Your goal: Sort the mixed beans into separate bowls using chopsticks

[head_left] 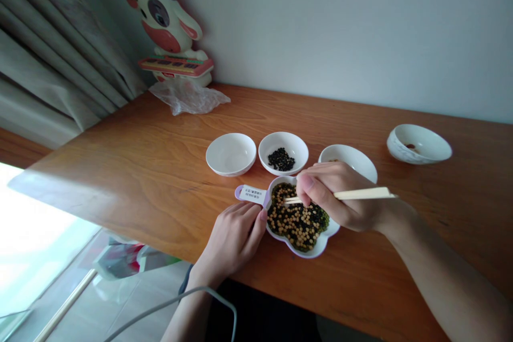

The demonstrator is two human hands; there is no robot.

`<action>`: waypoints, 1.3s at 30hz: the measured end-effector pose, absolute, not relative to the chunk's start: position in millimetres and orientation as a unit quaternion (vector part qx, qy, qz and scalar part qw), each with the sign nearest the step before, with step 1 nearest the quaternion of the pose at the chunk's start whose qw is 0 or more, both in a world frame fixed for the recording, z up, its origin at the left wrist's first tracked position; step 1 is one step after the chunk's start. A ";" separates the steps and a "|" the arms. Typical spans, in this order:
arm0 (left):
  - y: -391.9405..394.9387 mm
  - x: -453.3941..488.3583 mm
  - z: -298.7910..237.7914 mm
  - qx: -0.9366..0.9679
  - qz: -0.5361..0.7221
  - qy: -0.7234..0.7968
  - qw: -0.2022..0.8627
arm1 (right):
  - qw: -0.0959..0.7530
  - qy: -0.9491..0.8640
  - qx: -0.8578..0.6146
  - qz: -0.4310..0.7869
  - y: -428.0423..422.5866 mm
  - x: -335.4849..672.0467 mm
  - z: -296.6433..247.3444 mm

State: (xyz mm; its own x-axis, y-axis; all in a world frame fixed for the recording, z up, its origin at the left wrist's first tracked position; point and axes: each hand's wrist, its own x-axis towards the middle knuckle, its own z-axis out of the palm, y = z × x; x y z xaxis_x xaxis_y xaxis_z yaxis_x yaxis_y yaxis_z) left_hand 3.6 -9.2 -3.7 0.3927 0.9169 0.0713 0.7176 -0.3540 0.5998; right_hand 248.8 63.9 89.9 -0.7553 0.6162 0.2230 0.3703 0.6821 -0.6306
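Note:
My right hand (336,192) is closed around a pair of pale chopsticks (363,193), whose tips reach into the beans. Under it sits a white, lilac-edged flower-shaped dish (311,252) filled with mixed yellow, black and green beans (296,224). My left hand (236,235) rests on the table with curled fingers against the dish's labelled handle (252,193) and side. Just behind the dish stand a white bowl (231,155) with nothing visible in it, a bowl of black beans (284,141), and a third bowl (355,158) partly hidden by my right hand.
Farther right on the wooden table (168,171) is another white bowl (419,144) with a few brown pieces inside. A cow-shaped toy keyboard (176,64) and a crumpled clear plastic bag (192,97) are at the back left. A grey cable (176,296) crosses my left forearm.

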 end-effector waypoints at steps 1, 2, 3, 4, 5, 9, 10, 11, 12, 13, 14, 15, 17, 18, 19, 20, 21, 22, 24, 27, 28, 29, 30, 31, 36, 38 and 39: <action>-9.2 3.6 -3.7 0.798 0.203 0.512 0.245 | 0.224 -0.890 -0.281 0.280 63.9 248.5 88.8; -9.2 3.6 -3.6 0.798 0.203 0.512 0.245 | 0.235 -0.888 -0.286 0.273 64.0 248.3 87.4; -9.2 3.6 -3.5 0.798 0.203 0.512 0.245 | 0.247 -0.884 -0.290 0.269 64.1 248.2 86.0; -9.2 3.7 -3.4 0.798 0.204 0.512 0.244 | 0.261 -0.881 -0.293 0.265 64.4 248.3 84.5; -9.1 3.7 -3.3 0.798 0.204 0.513 0.243 | 0.275 -0.878 -0.292 0.263 64.6 248.6 83.2; -8.8 3.6 -3.1 0.798 0.197 0.515 0.242 | 0.323 -0.866 -0.281 0.259 65.0 251.3 80.7; -8.8 3.6 -3.1 0.799 0.194 0.515 0.242 | 0.338 -0.859 -0.283 0.260 64.9 252.5 81.3; -8.9 3.5 -3.1 0.800 0.192 0.514 0.242 | 0.351 -0.852 -0.285 0.263 64.8 254.0 82.6; -8.9 3.4 -3.2 0.801 0.192 0.514 0.242 | 0.361 -0.846 -0.289 0.265 64.6 256.0 84.6; -9.0 3.3 -3.2 0.800 0.192 0.514 0.242 | 0.370 -0.841 -0.292 0.265 64.4 258.6 87.5; -9.0 3.3 -3.3 0.800 0.194 0.514 0.241 | 0.374 -0.838 -0.295 0.264 64.3 261.9 91.1; -9.0 3.2 -3.3 0.799 0.195 0.515 0.240 | 0.373 -0.836 -0.305 0.263 64.2 266.2 95.5; -8.8 3.3 -3.4 0.799 0.197 0.517 0.237 | 0.397 -0.814 -0.332 0.264 64.5 277.7 105.9; -8.7 3.4 -3.4 0.799 0.198 0.517 0.236 | 0.417 -0.793 -0.354 0.270 64.8 284.8 111.6; -8.6 3.4 -3.4 0.799 0.199 0.517 0.234 | 0.455 -0.767 -0.371 0.258 65.4 292.5 117.3; -8.5 3.5 -3.3 0.799 0.200 0.516 0.234 | 0.478 -0.759 -0.377 0.231 66.0 300.5 122.8; -8.5 3.5 -3.2 0.799 0.201 0.516 0.234 | 0.490 -0.763 -0.377 0.188 66.7 308.6 128.0; -8.6 3.5 -3.1 0.800 0.201 0.515 0.235 | 0.510 -0.750 -0.397 0.139 67.4 316.3 132.6; -8.7 3.3 -3.0 0.800 0.198 0.515 0.237 | 0.473 -0.742 -0.460 0.120 68.7 329.9 139.9; -9.1 2.8 -3.8 0.799 0.194 0.517 0.239 | 0.382 -0.763 -0.496 0.158 71.0 344.8 145.3; -9.1 2.6 -4.3 0.798 0.193 0.518 0.240 | 0.366 -0.770 -0.497 0.163 71.8 348.8 145.8; -9.1 2.5 -4.8 0.798 0.194 0.519 0.240 | 0.358 -0.773 -0.497 0.165 72.5 352.6 145.9; -9.0 2.4 -5.2 0.798 0.194 0.518 0.240 | 0.357 -0.773 -0.497 0.167 73.1 356.4 145.7; -8.9 2.2 -5.6 0.798 0.194 0.518 0.240 | 0.358 -0.772 -0.497 0.170 73.5 360.2 145.5; -8.9 2.0 -6.2 0.798 0.198 0.518 0.237 | 0.350 -0.775 -0.501 0.157 71.0 371.4 149.2; -8.9 2.1 -5.9 0.798 0.199 0.517 0.237 | 0.357 -0.781 -0.488 0.154 67.5 367.4 151.9; -8.9 2.2 -5.8 0.798 0.200 0.516 0.237 | 0.364 -0.783 -0.478 0.159 65.0 363.3 152.2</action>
